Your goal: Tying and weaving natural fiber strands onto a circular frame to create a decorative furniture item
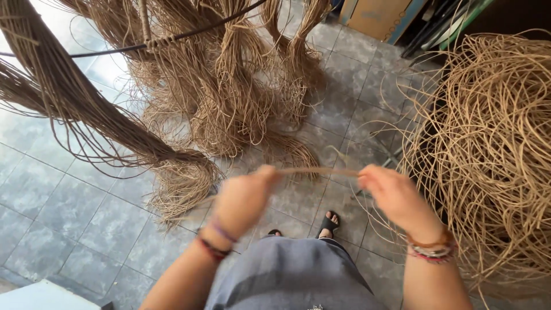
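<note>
Grey mottled floor tiles [69,201] spread under everything, with pale grout lines running on the slant. Biggest on them is the tangled heap of loose rattan strands [493,149] at the right, a rounded, nest-like pile that reaches from the upper edge down past the person's right arm. Across the top and left hang long bundles of brown rattan fibre [224,86], their frayed ends curling onto the tiles; one thick hank [74,109] sweeps down from the upper left corner and ends in a looped tuft near the middle. A thin black cable [115,49] crosses in front of these bundles. Cardboard boxes [376,17] stand at the upper edge, well apart from the hands. Low in the view is the person's grey garment [293,275], and beyond it a foot in a black sandal [328,224] rests on the tiles.

The left hand [244,198] and right hand [393,192], both blurred, are raised above the floor with beaded bracelets at the wrists. Between them runs a single flat rattan strip [318,171], stretched almost level. Each hand's fingers are closed on one end of it, pinching the strip.
</note>
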